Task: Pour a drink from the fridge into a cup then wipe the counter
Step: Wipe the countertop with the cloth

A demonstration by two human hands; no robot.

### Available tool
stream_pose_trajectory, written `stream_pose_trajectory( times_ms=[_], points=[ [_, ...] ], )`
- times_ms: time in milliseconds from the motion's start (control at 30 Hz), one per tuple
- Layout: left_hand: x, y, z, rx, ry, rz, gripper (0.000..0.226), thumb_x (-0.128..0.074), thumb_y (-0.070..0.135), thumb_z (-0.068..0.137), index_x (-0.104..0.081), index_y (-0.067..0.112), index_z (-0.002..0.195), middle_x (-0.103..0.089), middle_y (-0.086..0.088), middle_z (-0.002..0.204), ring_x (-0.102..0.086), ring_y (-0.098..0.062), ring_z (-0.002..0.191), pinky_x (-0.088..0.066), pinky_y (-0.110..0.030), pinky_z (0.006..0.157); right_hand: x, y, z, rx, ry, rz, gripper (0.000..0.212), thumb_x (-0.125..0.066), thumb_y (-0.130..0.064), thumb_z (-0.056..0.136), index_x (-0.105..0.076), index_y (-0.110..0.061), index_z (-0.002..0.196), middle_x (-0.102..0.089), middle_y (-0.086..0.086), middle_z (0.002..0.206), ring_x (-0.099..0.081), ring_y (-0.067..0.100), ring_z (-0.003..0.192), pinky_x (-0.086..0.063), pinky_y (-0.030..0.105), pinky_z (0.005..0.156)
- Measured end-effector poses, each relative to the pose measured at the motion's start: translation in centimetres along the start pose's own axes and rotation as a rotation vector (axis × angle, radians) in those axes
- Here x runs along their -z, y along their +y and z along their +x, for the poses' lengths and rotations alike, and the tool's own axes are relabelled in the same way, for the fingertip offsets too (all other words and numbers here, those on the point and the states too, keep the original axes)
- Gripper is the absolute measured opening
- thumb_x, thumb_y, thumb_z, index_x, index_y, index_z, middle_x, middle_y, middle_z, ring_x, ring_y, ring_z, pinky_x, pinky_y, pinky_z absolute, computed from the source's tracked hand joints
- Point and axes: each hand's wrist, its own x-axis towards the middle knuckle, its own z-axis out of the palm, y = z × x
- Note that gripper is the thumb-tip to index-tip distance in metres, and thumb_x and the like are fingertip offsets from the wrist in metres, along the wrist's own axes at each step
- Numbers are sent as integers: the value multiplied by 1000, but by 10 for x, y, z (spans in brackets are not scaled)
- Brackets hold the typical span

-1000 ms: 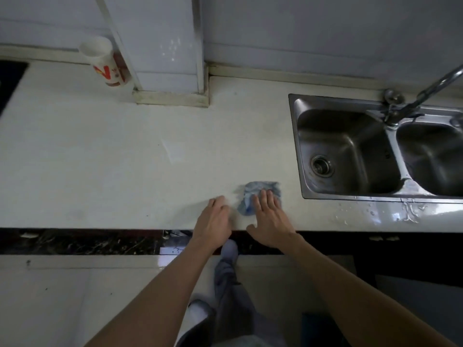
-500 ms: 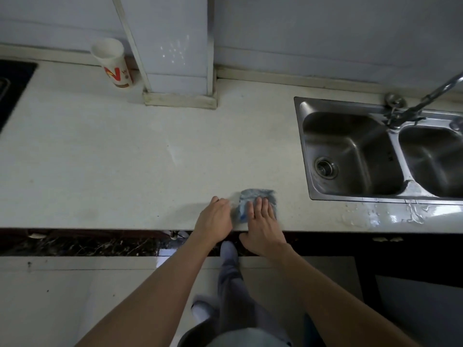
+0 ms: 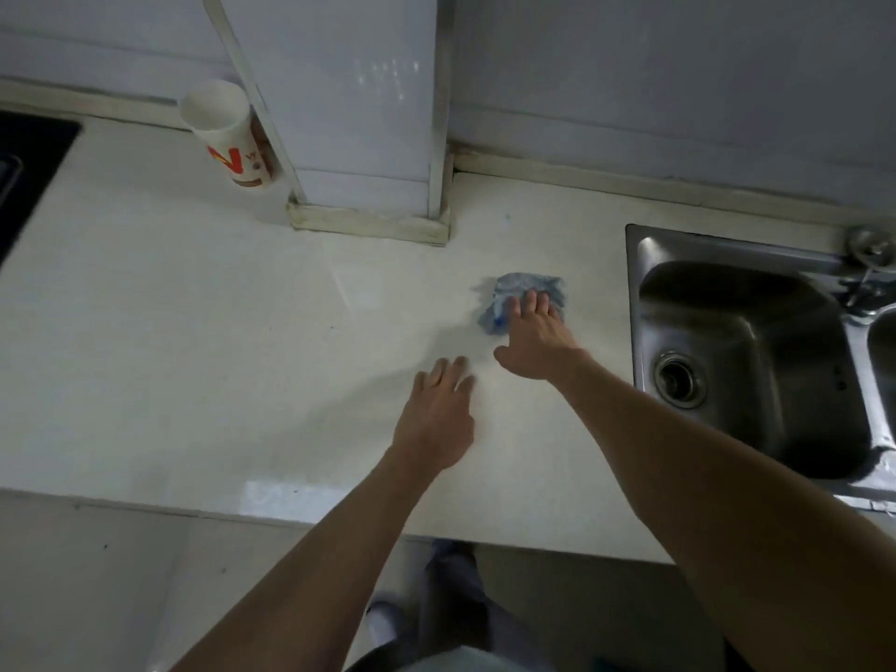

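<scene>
A crumpled blue cloth (image 3: pixel 521 288) lies on the pale counter (image 3: pixel 194 332), left of the sink. My right hand (image 3: pixel 536 339) presses down on its near part with straight fingers. My left hand (image 3: pixel 439 414) rests flat on the bare counter, below and left of the cloth, fingers spread and holding nothing. A white paper cup (image 3: pixel 228 133) with red and yellow print stands at the back left, against the white column; what it holds is hidden.
A white square column (image 3: pixel 359 138) rises from the counter at the back middle. A steel double sink (image 3: pixel 746 361) with a tap (image 3: pixel 868 264) fills the right side. A black hob edge (image 3: pixel 29 172) shows at far left. The counter's front edge (image 3: pixel 291 506) runs below my arms.
My right hand has pushed the cloth away from the counter's front edge toward the back. My left hand has flattened out and separated from the cloth. The camera has leaned in over the counter.
</scene>
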Motion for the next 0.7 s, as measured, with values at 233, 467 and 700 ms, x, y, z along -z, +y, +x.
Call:
stream_pose_trajectory(
  times_ms=[233, 467, 700],
  points=[
    [14, -2, 46, 60, 5, -3, 51, -39, 21, 97, -32, 14, 147, -10, -6, 162, -7, -26, 149, -13, -44, 120, 51, 39, 91, 16, 63, -28, 83, -53, -43, 90, -12, -6, 151, -5, 25, 159, -6, 42, 147, -11, 49, 121],
    [20, -11, 56, 79, -60, -135, 52, -45, 18, 95, -38, 20, 146, -17, 2, 161, -11, -19, 149, -15, -35, 121, 85, 61, 148, 9, 90, -8, 78, -54, -47, 89, -22, -6, 148, -22, 27, 153, -23, 43, 141, -23, 50, 117],
    [31, -10, 51, 59, -164, -133, 59, -41, 17, 98, -21, 19, 153, 1, 2, 163, 5, -18, 150, -5, -35, 123, 89, 26, 163, -176, 122, 181, 91, -52, -42, 89, -4, 4, 151, -6, 30, 157, -6, 43, 147, -7, 48, 121]
  ],
)
